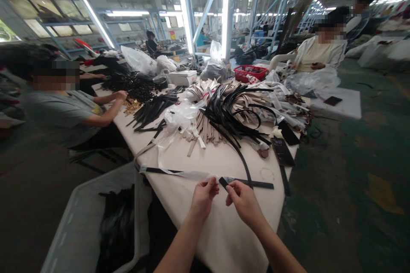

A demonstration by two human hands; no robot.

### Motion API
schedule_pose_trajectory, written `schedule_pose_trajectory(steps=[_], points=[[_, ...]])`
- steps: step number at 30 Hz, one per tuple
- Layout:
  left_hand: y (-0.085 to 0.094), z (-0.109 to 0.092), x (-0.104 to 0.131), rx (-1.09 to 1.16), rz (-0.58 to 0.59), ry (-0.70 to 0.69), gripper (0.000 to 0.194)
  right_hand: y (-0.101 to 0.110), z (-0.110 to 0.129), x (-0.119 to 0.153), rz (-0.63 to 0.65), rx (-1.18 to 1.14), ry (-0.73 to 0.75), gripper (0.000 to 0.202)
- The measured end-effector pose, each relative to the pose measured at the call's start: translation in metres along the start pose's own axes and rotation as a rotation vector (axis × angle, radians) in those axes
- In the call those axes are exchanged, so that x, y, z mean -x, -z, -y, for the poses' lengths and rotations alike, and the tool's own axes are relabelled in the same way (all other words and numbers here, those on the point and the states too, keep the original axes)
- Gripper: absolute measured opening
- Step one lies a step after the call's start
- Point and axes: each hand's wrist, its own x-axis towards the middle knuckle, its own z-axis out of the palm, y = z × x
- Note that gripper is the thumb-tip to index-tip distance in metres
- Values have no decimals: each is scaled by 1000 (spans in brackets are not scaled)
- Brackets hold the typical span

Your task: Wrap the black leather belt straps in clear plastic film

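Observation:
My right hand (pixel 244 201) pinches a black strap (pixel 223 182) by its end, thumb on top. Just left of it, my left hand (pixel 204 198) has thumb and fingertips closed on a thin translucent plastic sleeve (pixel 194 175). That sleeve stretches left across the table corner, with a dark strip (pixel 164 171) showing along it. Behind my right hand another flat black strap length (pixel 256 184) lies on the table; whether it joins the held end is hidden. A curved black strap (pixel 245 164) comes down from the pile to the same spot.
Black straps (pixel 229 108) lie over a heap of pale strips (pixel 208 130) on the table (pixel 205 160). A phone (pixel 282 152) rests at the right edge. Below left stands a grey bin (pixel 75 204) with black pieces. One co-worker (pixel 70 106) sits left, another (pixel 320 53) back right.

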Motion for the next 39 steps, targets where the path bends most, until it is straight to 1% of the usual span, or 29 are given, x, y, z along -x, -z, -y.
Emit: schedule_pose_trajectory(steps=[2, 4, 7, 9, 10, 11, 14, 15, 17, 19, 21, 22, 25, 27, 28, 30, 33, 34, 38, 39], points=[[0, -2, 3, -45, 48, -22, 36, 0, 1, -1, 23, 37, 2, 32], [1, -2, 6, -110, 94, -26, 34, -1, 3, -3, 72, 62, -7, 31], [2, -3, 9, -225, 174, 18, 34, -2, 9, -7, 153, 77, -20, 32], [6, -8, 11, -263, 207, 44, 37, 1, 13, -7, 163, 141, 3, 31], [8, -13, 11, -257, 192, 44, 38, 5, 15, -6, 147, 199, 38, 29], [11, -18, 11, -233, 152, 33, 39, 9, 17, -4, 128, 268, 88, 27], [19, -37, 11, -121, -31, -32, 38, 21, 22, 2, 116, 447, 244, 23], [20, -42, 12, -104, -62, -40, 38, 23, 24, 3, 131, 472, 262, 26], [17, -44, 15, -135, -52, -18, 39, 22, 33, 3, 168, 453, 239, 31], [10, -41, 21, -191, 13, 24, 42, 19, 44, 1, 214, 373, 174, 33], [5, -38, 26, -197, 53, 37, 45, 19, 55, 2, 246, 325, 152, 33], [3, -38, 27, -179, 43, 23, 46, 21, 59, 3, 233, 338, 164, 30], [6, -44, 29, -124, -65, -73, 46, 35, 63, 10, 150, 444, 219, 23], [9, -45, 28, -159, -96, -115, 48, 40, 62, 11, 132, 468, 207, 26], [9, -43, 27, -197, -83, -119, 50, 40, 62, 11, 132, 458, 196, 28], [6, -33, 27, -283, -21, -106, 55, 36, 63, 8, 132, 408, 178, 30], [1, -17, 28, -349, 63, -87, 62, 30, 63, 5, 197, 284, 118, 32], [1, -14, 29, -343, 57, -99, 63, 31, 61, 6, 214, 250, 99, 31], [4, -10, 31, -311, -67, -217, 59, 43, 49, 13, 249, 218, 29, 29], [5, -8, 31, -333, -68, -227, 59, 44, 47, 13, 255, 220, 8, 30]])
